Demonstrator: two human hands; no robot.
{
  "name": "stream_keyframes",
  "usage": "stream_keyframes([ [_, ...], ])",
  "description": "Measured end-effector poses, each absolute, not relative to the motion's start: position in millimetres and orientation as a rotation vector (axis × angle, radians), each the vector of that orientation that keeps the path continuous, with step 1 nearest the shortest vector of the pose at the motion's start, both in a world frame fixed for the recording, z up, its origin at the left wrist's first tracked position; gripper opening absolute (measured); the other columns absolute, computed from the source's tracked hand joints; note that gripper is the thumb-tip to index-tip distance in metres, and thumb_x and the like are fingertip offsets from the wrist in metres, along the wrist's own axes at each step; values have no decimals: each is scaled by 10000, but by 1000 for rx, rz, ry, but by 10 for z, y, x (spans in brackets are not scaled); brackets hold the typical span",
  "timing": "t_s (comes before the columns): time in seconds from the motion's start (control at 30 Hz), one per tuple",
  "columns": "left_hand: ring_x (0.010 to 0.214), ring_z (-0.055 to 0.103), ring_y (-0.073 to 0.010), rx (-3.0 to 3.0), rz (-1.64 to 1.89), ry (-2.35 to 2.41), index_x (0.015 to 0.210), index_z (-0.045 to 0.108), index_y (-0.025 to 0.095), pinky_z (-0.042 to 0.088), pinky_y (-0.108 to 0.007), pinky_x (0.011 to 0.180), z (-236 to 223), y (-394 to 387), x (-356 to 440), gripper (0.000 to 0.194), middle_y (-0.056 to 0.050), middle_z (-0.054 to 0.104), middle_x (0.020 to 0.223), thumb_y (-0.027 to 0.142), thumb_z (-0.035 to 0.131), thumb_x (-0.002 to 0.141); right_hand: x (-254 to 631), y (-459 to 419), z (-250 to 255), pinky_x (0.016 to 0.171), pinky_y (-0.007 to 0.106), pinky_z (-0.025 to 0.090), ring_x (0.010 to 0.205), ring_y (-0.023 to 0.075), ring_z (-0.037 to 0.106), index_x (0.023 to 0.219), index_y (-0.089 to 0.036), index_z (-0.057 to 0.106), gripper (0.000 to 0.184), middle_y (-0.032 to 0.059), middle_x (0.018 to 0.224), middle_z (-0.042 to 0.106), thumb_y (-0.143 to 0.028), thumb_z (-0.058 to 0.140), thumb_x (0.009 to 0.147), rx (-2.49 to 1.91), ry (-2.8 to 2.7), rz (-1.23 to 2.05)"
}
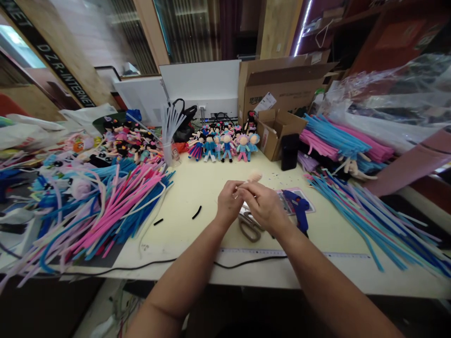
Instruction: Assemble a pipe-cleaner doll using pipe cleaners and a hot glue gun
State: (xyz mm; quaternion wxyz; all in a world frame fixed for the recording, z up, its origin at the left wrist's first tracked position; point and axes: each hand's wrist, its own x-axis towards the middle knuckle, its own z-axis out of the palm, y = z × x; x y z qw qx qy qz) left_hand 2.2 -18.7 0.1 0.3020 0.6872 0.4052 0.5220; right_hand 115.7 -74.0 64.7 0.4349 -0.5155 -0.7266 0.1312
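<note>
Close together over the middle of the table, my left hand (229, 201) and my right hand (263, 203) both have their fingers closed in a pinch. A small peach-coloured fuzzy piece (255, 176), apparently wound chenille stem, sticks out past the fingertips, and its lower part is hidden by them. Under my right hand lies a pair of scissors (249, 229), the blades mostly covered. A blue glue gun (300, 209) rests just right of that hand. To the left, a short curved black chenille piece (197, 212) and a shorter black chenille piece (158, 221) lie on the table.
Chenille stems (102, 206) heap up on the left, with more stems (352, 211) on the right. Finished dolls (227, 146) stand in rows at the back near a cardboard box (278, 134). A black cable (243, 264) and a ruler (347, 256) run along the front edge.
</note>
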Motion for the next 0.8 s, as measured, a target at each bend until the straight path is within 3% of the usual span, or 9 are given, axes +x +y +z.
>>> stream_keyframes([
  [0.07, 852, 588, -157, 1714, 1376, 1024, 905, 627, 203, 452, -278, 775, 10, -180, 25, 135, -29, 643, 923, 235, 608, 775, 1159, -761, 577, 806, 311, 465, 901, 202, 642, 930, -202, 662, 206, 62, 949, 705, -227, 458, 911, -1282, -1793, 255],
  [0.23, 668, 563, -121, 1407, 1333, 1005, 891, 644, 188, 440, -239, 623, 1, -149, 43, 201, -12, 647, 812, 278, 676, 714, 1187, -767, 425, 734, 286, 472, 800, 182, 656, 1116, -203, 599, 250, 43, 918, 707, -208, 527, 877, -1328, -1651, 271],
  [0.4, 517, 485, -74, 1248, 1289, 982, 900, 621, 178, 387, -215, 504, 9, -121, 44, 267, 8, 629, 742, 323, 703, 692, 1254, -723, 405, 640, 265, 439, 658, 154, 614, 886, -215, 649, 83, 0, 740, 668, -259, 586, 855, -1361, -1576, 294],
  [0.5, 557, 530, -81, 1171, 1287, 910, 888, 612, 168, 418, -222, 528, 28, -117, 45, 292, -9, 637, 798, 305, 732, 661, 1284, -690, 404, 664, 275, 428, 693, 160, 596, 771, -208, 640, 117, 14, 745, 647, -262, 581, 856, -1355, -1564, 252],
  [0.63, 651, 600, -125, 1090, 1295, 817, 885, 614, 154, 443, -239, 543, 17, -98, 45, 309, -29, 632, 845, 275, 753, 636, 1307, -643, 370, 686, 274, 425, 715, 157, 581, 766, -207, 639, 108, 15, 761, 630, -247, 585, 851, -1313, -1537, 289],
  [0.8, 677, 611, -116, 1006, 1298, 750, 972, 620, 164, 492, -266, 653, -24, -54, 36, 380, -25, 655, 867, 254, 770, 634, 1327, -600, 332, 687, 269, 422, 703, 148, 568, 747, -212, 636, 101, 4, 751, 617, -231, 592, 835, -1307, -1485, 355],
])
